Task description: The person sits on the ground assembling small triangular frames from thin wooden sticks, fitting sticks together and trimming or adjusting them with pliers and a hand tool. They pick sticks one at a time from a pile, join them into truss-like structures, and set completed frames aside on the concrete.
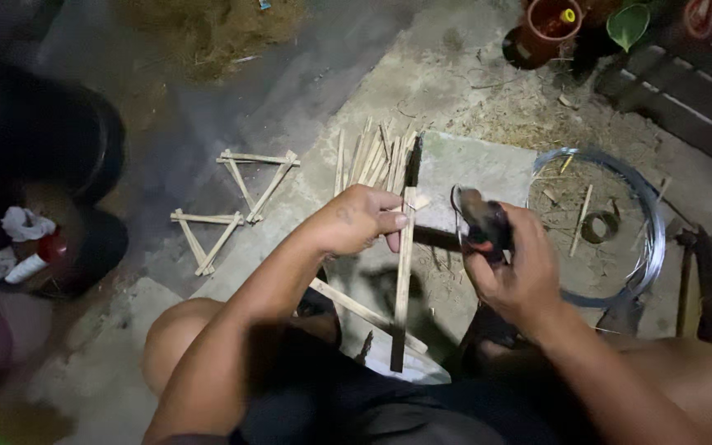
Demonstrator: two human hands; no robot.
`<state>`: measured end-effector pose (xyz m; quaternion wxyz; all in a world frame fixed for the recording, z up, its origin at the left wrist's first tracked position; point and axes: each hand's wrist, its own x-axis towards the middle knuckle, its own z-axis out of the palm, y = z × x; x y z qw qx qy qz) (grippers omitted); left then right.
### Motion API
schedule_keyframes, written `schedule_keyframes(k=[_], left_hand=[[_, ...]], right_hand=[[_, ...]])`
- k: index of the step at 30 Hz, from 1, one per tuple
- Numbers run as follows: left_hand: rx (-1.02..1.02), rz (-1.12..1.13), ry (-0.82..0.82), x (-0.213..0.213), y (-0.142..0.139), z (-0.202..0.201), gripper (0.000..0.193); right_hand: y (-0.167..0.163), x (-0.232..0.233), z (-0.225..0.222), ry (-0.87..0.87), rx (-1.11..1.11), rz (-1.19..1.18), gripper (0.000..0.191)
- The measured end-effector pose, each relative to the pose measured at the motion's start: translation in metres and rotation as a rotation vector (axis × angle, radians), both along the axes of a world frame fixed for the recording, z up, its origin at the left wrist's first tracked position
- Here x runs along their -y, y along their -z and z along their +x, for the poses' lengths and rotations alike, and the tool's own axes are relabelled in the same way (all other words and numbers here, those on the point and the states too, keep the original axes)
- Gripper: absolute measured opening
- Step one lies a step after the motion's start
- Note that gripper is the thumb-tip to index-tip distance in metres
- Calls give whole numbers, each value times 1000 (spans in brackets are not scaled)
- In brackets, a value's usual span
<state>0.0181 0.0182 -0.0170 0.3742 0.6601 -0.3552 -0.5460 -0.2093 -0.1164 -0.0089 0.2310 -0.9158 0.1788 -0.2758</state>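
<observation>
— What is held at this moment?

— A long thin wooden stick (403, 280) is gripped near its upper end by the left hand (356, 221), fingers curled closed around it. The stick is kept nearly upright in the picture, and a second stick (364, 313) is crossed beneath it at a slant, above the lap.

— And the other side?

— A dark-handled tool, probably pliers (481, 224), is clasped in the right hand (517, 276), closed tight round the handles. A thin strand of wire (457, 216) seems to be looped at the tool's tip, though it is too blurred to be certain.

— Which step is judged to be in hand?

— The joining of two sticks at their crossing, it would seem. Two finished stick triangles (236, 202) are laid on the concrete floor (290, 99) to the left, a bundle of loose sticks (372, 156) lies ahead beside a flat stone slab (471, 169), and a coil of wire (611, 227) is set to the right.

— What would the next move call for?

— The crossing would have to be held steady by the left hand while wire is brought round it and twisted; slipping of the sticks is the likely risk.
</observation>
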Motion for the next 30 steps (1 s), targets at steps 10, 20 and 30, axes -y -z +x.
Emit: schedule_keyframes(k=[10, 20, 30], left_hand=[[-43, 43, -37, -2, 6, -5, 20], [-138, -91, -64, -5, 13, -8, 22], [-59, -31, -31, -6, 18, -11, 19]], right_hand=[[-7, -1, -1, -60, -20, 4, 56], [-2, -1, 1, 18, -505, -31, 72], [3, 4, 6, -34, -325, 53, 67]])
